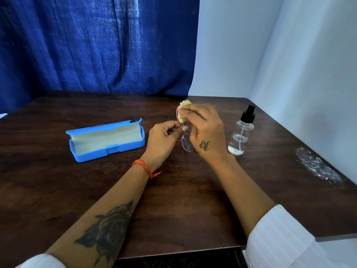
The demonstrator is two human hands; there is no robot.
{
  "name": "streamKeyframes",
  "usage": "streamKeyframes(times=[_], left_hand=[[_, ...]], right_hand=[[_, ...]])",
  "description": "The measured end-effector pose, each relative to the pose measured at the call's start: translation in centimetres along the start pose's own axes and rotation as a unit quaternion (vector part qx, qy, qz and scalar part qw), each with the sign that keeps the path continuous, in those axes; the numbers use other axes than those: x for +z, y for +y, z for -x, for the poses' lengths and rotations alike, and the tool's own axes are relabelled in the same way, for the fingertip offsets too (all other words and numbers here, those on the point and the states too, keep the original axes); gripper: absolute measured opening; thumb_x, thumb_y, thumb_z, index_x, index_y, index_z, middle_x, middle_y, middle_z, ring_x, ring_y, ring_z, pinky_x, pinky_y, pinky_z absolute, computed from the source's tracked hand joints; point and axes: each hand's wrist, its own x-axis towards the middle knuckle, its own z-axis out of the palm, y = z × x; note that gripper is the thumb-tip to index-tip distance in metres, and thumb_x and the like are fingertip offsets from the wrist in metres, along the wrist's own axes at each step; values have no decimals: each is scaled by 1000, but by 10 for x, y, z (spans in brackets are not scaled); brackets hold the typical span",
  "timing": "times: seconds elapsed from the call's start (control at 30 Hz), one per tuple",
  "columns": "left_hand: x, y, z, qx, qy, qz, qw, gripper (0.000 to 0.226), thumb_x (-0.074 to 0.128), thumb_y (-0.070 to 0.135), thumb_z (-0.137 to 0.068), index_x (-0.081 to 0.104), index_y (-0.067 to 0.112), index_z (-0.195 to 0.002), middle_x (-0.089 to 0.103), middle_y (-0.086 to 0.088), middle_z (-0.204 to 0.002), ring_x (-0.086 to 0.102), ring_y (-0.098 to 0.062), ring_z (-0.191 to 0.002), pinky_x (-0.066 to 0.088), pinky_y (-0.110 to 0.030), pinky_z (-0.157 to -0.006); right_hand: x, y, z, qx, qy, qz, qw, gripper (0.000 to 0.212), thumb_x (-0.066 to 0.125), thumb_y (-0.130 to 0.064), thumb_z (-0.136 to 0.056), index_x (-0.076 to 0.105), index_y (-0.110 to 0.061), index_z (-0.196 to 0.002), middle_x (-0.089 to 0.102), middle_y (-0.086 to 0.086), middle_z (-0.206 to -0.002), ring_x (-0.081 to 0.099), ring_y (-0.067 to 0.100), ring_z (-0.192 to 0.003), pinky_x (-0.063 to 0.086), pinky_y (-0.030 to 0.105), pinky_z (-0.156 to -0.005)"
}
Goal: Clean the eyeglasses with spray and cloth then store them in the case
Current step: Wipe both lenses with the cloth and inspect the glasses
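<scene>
Two hands work at the middle of the frame, and most of the risk sits there. Starting at left centre, the blue case lies open on the dark table, its pale lining showing and nothing inside. It is well apart from the hands, so carrying the frame across later could end in a drop if the hold is loose.

Next, the left hand has its fingers curled, pinching the eyeglasses near the bridge. That small pinch is the only support. The thin pink frame could twist or slip from it under hard rubbing.

Just right of it, the right hand pinches the yellow cloth against the upper lens, fingers bent round the cloth. The glasses are held on edge above the table, one lens up by the cloth, the other lower beside the right hand. Pressing too hard could bend the rim or pop the lens. A bare fingertip straying off the cloth would likely smear the glass again.

At right centre, the spray bottle stands upright, close to the right wrist. An outward swing of that hand could knock it over.

Farther right, a whitish scuffed patch marks the table.
</scene>
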Motion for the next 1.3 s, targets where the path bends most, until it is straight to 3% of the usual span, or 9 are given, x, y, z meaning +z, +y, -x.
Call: streamKeyframes(times=[0.27,0.4,0.53,0.67,0.83,1.07,1.13,1.23,1.3], left_hand=[[-1,-1,-1,-21,23,38,999,10,60,11,-86,69,13,-90,69,-9,-88,62,-14,-82,52,-25,-74],[-3,3,-2,-22,45,85,995,8,61,10,-85,69,10,-83,66,-5,-79,60,-6,-72,49,-18,-66],[-5,6,0,-39,56,137,988,10,61,8,-86,67,11,-78,63,-1,-75,59,-4,-65,49,-11,-60],[-6,3,-3,-63,58,165,982,7,62,11,-86,68,11,-82,64,-2,-76,59,-7,-70,52,-16,-65],[-4,0,-4,-66,58,186,979,5,63,10,-84,68,9,-87,66,0,-80,62,-7,-72,52,-15,-63],[-4,1,-1,-57,50,193,978,8,62,9,-85,68,12,-80,65,2,-78,62,-3,-66,53,-16,-64],[-4,1,-1,-57,46,200,977,8,62,9,-85,67,11,-80,64,1,-79,62,-2,-65,53,-16,-65],[-4,0,-1,-71,47,210,974,8,62,10,-85,68,5,-84,64,2,-75,62,-3,-67,53,-17,-66],[-5,0,-2,-83,52,230,968,8,62,11,-85,68,6,-85,64,2,-74,62,-6,-70,54,-19,-68]], right_hand=[[-1,7,3,20,26,-30,999,32,46,1,-67,74,-5,-81,72,8,-86,64,25,-82,44,20,-78],[-6,15,2,148,84,-90,981,38,58,16,-67,73,-11,-91,72,2,-91,67,23,-85,51,25,-79],[-25,13,11,302,136,-244,911,45,66,9,-73,69,-31,-93,69,-9,-90,67,7,-85,51,15,-77],[-44,18,34,329,35,-271,904,42,70,9,-70,71,-29,-88,72,-2,-88,68,14,-85,54,28,-80],[-47,13,60,267,-133,-224,928,42,67,16,-68,73,-22,-86,70,-8,-83,66,-3,-76,50,10,-74],[-47,7,64,182,-275,-179,927,36,67,6,-66,76,-20,-90,65,-21,-85,60,-10,-81,44,6,-76],[-50,5,61,212,-245,-226,919,38,66,9,-68,74,-17,-95,69,-11,-97,62,-2,-92,47,14,-83],[-54,2,45,298,-107,-330,889,36,63,8,-76,70,-17,-100,70,-5,-98,63,-1,-88,49,13,-74],[-51,1,28,368,-22,-325,871,31,65,-2,-81,68,-21,-105,69,-6,-99,63,0,-90,51,16,-74]])
